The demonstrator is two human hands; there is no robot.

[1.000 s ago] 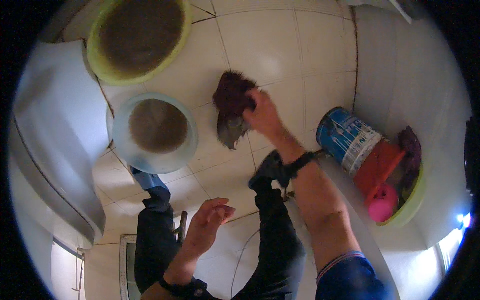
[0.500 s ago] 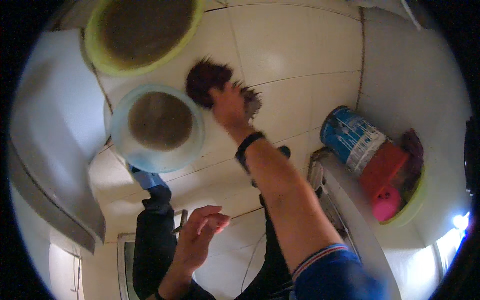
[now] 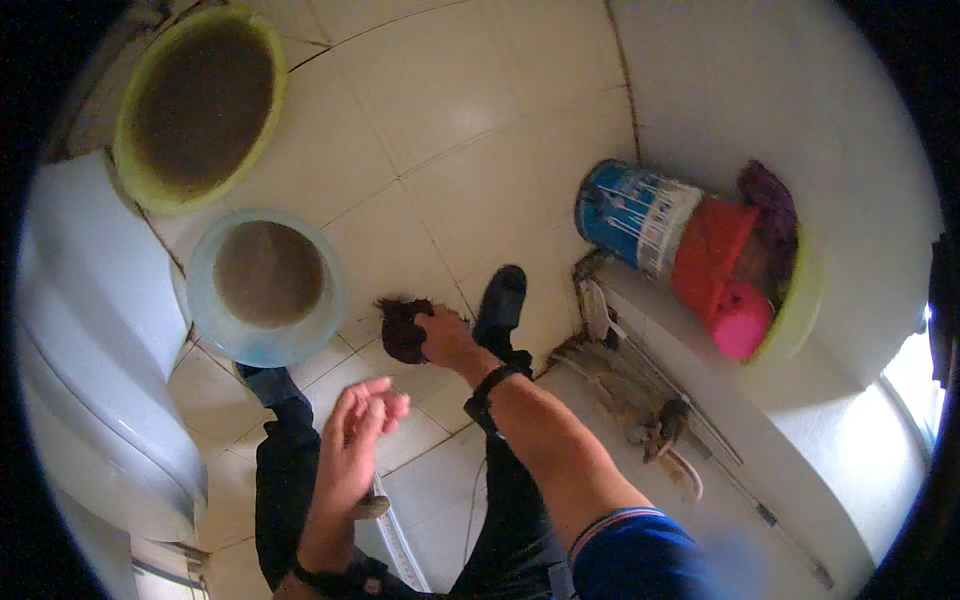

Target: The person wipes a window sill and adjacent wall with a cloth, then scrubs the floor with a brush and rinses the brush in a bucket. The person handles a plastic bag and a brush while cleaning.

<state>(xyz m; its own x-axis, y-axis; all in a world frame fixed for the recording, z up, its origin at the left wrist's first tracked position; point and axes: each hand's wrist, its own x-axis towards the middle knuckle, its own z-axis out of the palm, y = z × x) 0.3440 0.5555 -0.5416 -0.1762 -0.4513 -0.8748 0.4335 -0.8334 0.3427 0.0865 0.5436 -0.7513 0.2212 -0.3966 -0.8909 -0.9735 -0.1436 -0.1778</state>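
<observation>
My right hand (image 3: 458, 341) is closed on a dark maroon shaggy cleaning cloth (image 3: 404, 332), pressing it to the tiled floor between my feet. The cloth's near end is covered by my fingers. Above my left leg, my left hand (image 3: 350, 440) is raised with its fingers loosely bent and apart, holding nothing. A pale blue translucent basin (image 3: 210, 335) with murky brown water stands left of the cloth, by my left foot. Beyond it is a larger yellow-green basin (image 3: 133, 180), also full of dirty water.
A white curved fixture (image 3: 110, 330) borders the left side. On a ledge at right lie a paint-splashed blue bucket (image 3: 625, 210), a red container (image 3: 712, 250), a pink item (image 3: 742, 320) and a yellow-green basin (image 3: 803, 310). Pipes (image 3: 640, 400) run below the ledge.
My right hand has pulled the cloth closer to me across the floor, and the cloth looks more bunched. My left hand stays raised and empty. The view has turned and shifted.
</observation>
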